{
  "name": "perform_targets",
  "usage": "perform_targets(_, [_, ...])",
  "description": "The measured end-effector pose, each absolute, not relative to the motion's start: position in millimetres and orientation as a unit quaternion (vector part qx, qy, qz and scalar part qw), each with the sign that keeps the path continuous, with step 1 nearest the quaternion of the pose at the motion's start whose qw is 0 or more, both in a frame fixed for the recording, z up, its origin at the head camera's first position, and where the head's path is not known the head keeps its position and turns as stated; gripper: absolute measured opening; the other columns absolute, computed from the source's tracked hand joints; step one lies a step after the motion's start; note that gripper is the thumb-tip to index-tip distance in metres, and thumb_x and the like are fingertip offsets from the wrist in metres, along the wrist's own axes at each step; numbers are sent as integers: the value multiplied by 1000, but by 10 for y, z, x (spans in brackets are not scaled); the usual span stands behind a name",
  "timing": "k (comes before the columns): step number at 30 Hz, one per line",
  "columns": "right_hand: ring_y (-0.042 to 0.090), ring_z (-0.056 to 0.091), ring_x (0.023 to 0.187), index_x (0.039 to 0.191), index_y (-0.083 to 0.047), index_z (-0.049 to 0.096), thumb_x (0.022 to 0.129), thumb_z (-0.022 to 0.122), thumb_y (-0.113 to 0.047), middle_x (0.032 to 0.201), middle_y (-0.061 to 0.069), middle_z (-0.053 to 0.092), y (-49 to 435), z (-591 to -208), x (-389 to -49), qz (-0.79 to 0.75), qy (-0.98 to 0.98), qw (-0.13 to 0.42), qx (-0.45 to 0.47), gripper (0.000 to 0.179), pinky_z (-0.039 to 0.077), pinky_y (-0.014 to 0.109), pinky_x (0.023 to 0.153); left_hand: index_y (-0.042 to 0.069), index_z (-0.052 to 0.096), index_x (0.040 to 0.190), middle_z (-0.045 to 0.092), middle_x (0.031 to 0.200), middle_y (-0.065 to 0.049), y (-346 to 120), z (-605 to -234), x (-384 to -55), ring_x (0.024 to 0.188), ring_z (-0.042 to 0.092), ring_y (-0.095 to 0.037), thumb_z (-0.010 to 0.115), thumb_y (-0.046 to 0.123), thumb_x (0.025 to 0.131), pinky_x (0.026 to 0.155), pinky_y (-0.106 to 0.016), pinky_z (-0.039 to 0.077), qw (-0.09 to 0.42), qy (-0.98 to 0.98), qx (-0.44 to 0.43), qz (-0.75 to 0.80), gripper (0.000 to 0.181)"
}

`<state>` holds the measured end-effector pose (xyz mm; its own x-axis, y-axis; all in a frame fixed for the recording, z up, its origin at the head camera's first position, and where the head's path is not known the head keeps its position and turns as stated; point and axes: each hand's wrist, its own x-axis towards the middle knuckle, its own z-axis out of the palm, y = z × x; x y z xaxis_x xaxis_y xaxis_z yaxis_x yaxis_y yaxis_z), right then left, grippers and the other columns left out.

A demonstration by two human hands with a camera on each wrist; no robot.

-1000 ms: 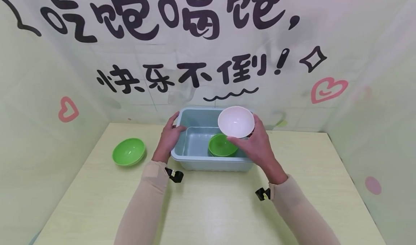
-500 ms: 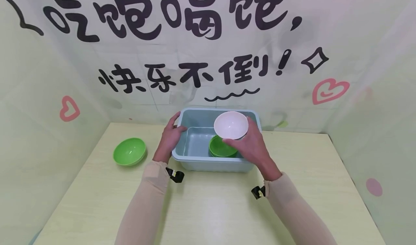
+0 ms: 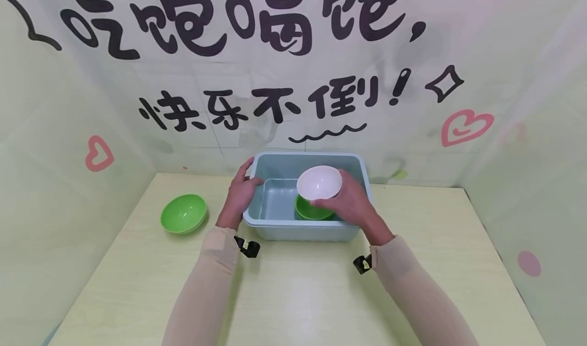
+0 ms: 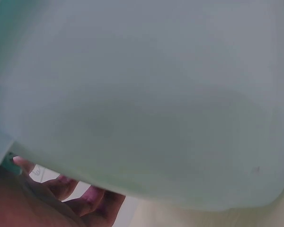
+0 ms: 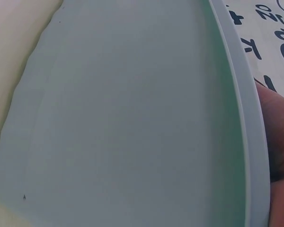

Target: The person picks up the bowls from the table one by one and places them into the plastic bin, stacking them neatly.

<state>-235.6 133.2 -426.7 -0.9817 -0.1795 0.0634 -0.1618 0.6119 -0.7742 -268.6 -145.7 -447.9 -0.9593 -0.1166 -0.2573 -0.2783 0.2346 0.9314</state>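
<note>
My right hand (image 3: 352,201) grips a white bowl (image 3: 319,184) by its right side, thumb at the near edge. The bowl hangs over stacked green bowls (image 3: 314,212) inside a light blue plastic basin (image 3: 298,233), hiding part of them. Whether the bowl touches them I cannot tell. At the basin's left end, my left hand (image 3: 239,195) holds the rim, thumb over the inner side and fingers outside. The left wrist view has the basin wall (image 4: 146,109) above the curled fingers (image 4: 92,201). In the right wrist view the basin rim (image 5: 248,118) covers most of the right hand.
A single green bowl (image 3: 183,213) sits on the pale wooden table (image 3: 293,290), left of the basin. Behind the basin hangs a white cloth backdrop (image 3: 220,147) with black lettering. Cloth walls also stand at both sides.
My right hand has lowered the white bowl leftward and toward me, from over the basin's right back to above the green bowls. My left hand stays on the rim.
</note>
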Motion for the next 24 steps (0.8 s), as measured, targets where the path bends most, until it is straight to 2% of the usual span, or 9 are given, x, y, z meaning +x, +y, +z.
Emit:
perform_targets(12, [35,60,119,151,-6,37,72,87,-52,139,16,59,1267,-4259,-2359,-339,934,91,-68,104,54,51,98,42,24,161,47,155,-19,-1476,-4469,-2682,132,55,-41,53,24,99,106,-59,48,65,784,-128,604,71])
perform_targets(19, [42,56,119,150,-2,40,71,86,-54,137,18,60,1256,-4270,-2356,-285,951,87,-79,105,53,52,98,42,24,161,46,155,-19,-1472,-4456,-2681,133,54,-42,53,23,99,107,-60,47,64,782,-127,606,71])
perform_targets(24, [41,55,120,151,-4,39,72,85,-55,137,17,60,1266,-4279,-2348,-270,954,104,-75,105,52,52,99,42,24,161,46,156,-19,-1455,-4462,-2680,133,54,-41,53,22,100,107,-60,47,70,781,-127,608,71])
